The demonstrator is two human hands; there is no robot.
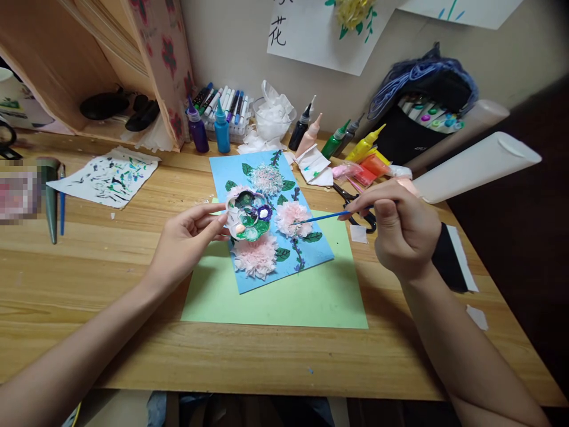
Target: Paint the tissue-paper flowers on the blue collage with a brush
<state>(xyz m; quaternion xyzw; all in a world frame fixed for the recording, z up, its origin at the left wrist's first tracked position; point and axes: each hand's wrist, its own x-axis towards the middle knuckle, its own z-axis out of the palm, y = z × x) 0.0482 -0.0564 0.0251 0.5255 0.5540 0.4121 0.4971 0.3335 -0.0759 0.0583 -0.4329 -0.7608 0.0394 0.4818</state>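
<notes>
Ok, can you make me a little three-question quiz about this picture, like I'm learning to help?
1. True or false: the left hand holds the paint palette.
2. What colour is the sheet under the blue picture?
A) red
B) black
C) light green
3. Fill in: the right hand holds a thin blue ____.

Key:
1. True
2. C
3. paintbrush

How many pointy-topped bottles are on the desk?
7 visible: purple bottle and blue bottle by the markers; black bottle, pink bottle, green bottle, dark grey bottle and yellow bottle right of the bowl. Others may be hidden.
</notes>
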